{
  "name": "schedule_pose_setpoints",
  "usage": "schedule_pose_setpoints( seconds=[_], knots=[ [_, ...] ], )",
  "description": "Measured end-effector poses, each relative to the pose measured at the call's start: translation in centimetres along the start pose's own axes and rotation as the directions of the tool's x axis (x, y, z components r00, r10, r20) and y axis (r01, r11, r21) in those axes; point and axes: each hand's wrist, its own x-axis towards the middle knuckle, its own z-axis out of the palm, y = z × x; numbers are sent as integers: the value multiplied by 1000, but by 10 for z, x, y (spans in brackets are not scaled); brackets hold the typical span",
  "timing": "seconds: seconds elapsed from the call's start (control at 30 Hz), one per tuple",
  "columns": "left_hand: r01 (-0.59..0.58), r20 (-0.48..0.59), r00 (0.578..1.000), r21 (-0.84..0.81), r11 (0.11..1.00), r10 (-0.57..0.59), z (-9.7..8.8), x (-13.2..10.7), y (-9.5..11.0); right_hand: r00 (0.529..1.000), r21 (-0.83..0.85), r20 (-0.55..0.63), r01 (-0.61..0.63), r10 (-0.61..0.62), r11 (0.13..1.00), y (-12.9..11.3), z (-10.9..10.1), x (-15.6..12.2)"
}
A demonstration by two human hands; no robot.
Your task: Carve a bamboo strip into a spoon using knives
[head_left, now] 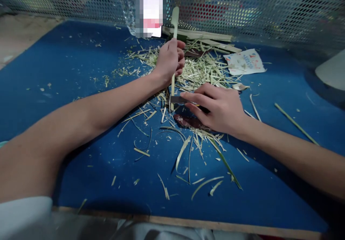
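My left hand (169, 62) is closed around a thin pale bamboo strip (175, 26), which stands nearly upright and sticks out above and below my fist. My right hand (217, 108) grips a small knife (179, 99), its dark blade reaching left to touch the strip's lower part. A loose heap of pale bamboo shavings (199, 71) lies beneath and between my hands. A dark reddish-brown pad (188, 122) lies on the mat just under my right hand, partly hidden by it.
A blue mat (121, 175) with a wooden front edge covers the work surface, scattered with shavings. Behind stands a perforated metal screen (269, 6), with a plastic bottle (129, 9) against it. Flat bamboo strips (205, 38) and a printed paper (244, 62) lie at the back.
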Motion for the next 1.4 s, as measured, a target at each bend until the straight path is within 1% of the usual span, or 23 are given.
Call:
schedule_pose_setpoints(
  seconds=[0.13, 0.33, 0.53, 0.57, 0.63, 0.73, 0.8, 0.87, 1.03, 1.1, 1.17, 1.33, 1.4],
  knots=[
    [-15, 0, 1000, 57, 998, 15, 0, -1, 0, 1000, 24, 17, 14, -15, 1000, 0, -1, 1],
    [-88, 39, 996, 137, 987, 83, 2, -6, 1, 996, 67, 50, 72, -75, 995, 4, -3, 2],
    [-111, 58, 993, 116, 987, 105, 2, -8, 2, 970, 102, 85, 219, -227, 970, 5, -4, 3],
    [-119, 67, 991, 110, 987, 112, 1, -8, 2, 971, 92, 75, 219, -226, 971, 4, -4, 2],
    [-120, 74, 991, 105, 987, 112, 1, -7, 3, 983, 58, 28, 178, -180, 982, 3, -3, 1],
    [-70, 34, 997, 95, 993, 67, 1, -6, 3, 997, 24, -36, 76, -75, 997, 2, 0, 0],
    [-40, 15, 999, 78, 996, 39, 1, -6, 2, 999, 31, -37, 39, -38, 999, 2, 1, -1],
    [-43, 25, 999, 70, 997, 41, 1, -5, 2, 999, 42, -20, 40, -39, 998, 2, 1, -1],
    [-116, 91, 990, 107, 988, 106, 2, -7, 2, 998, 61, 5, 57, -57, 997, 2, 0, 1],
    [-129, 103, 988, 116, 985, 117, 2, -8, 2, 998, 81, 8, 63, -64, 995, 2, 0, 1],
    [-112, 95, 990, 115, 987, 101, 3, -10, 2, 997, 102, 19, 75, -77, 992, 3, 0, 2],
    [20, 48, 999, 51, 998, -22, 1, -9, 0, 989, 136, 60, 125, -134, 983, 7, -1, 4],
    [43, 52, 998, 24, 999, -44, 0, -8, 0, 985, 143, 65, 152, -162, 978, 8, -2, 5]
  ],
)
